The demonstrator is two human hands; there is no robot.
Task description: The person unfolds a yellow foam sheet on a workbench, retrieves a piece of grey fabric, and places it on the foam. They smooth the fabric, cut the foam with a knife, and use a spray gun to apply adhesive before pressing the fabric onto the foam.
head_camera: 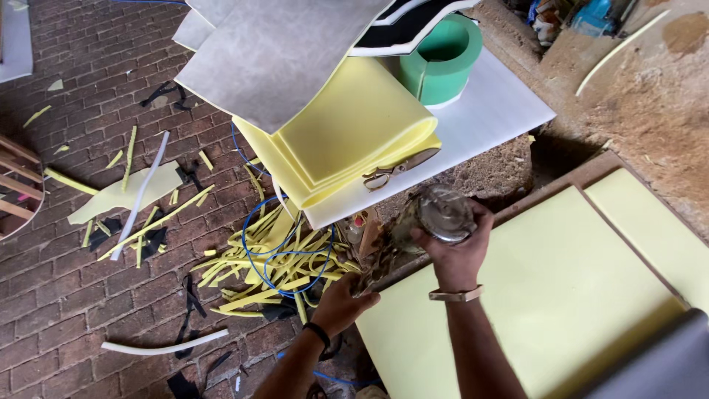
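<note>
My right hand [459,255] grips a round metal can [442,213] by its top, holding it above the edge of a large pale yellow foam sheet [561,295]. My left hand [341,303] is lower and to the left, fingers closed on the grimy lower part of something at the sheet's corner [373,270]; what it holds is blurred. A watch with a tan strap sits on my right wrist, a dark band on my left.
Folded yellow foam [354,133] with scissors [395,171] lies on a white board [487,111] beside a green foam roll [442,63] and grey sheets [281,52]. Yellow foam strips [273,258] and a blue cord [255,251] litter the brick floor.
</note>
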